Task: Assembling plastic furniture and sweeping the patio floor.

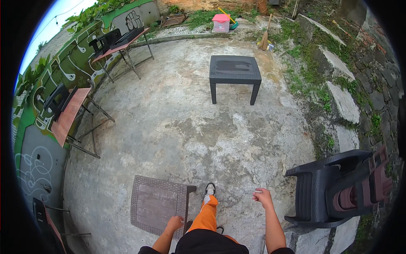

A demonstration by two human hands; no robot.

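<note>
brown woven-rim table (154, 201), low, top facing up, on the concrete at the person's left side; taken as the landmark. left hand (175, 222) over its near right corner; whether the hand touches the rim or only passes above it, cannot tell, nor how far its fingers close. right hand (263, 197) well to the right of the table, fingers loosely bent, nothing seen in it. one shoe (210, 189) is forward, just beyond the table's far right leg. judgement on handling: walking beside it goes best with trouser leg and left hand clear of the corner; a lift would likely sit steadier with both hands on opposite edges, weight level. its side edges run roughly forward from the person, far edge crosswise; no front to speak of. top looks close to square under the lens bend, so the long axis is uncertain. outward: dark grey table (235, 70) well beyond the brown table and to its right; stacked plastic chairs (334, 186) far to its right; pink-lidded box (221, 23) farther beyond it, broom (265, 40) right of that line.
</note>
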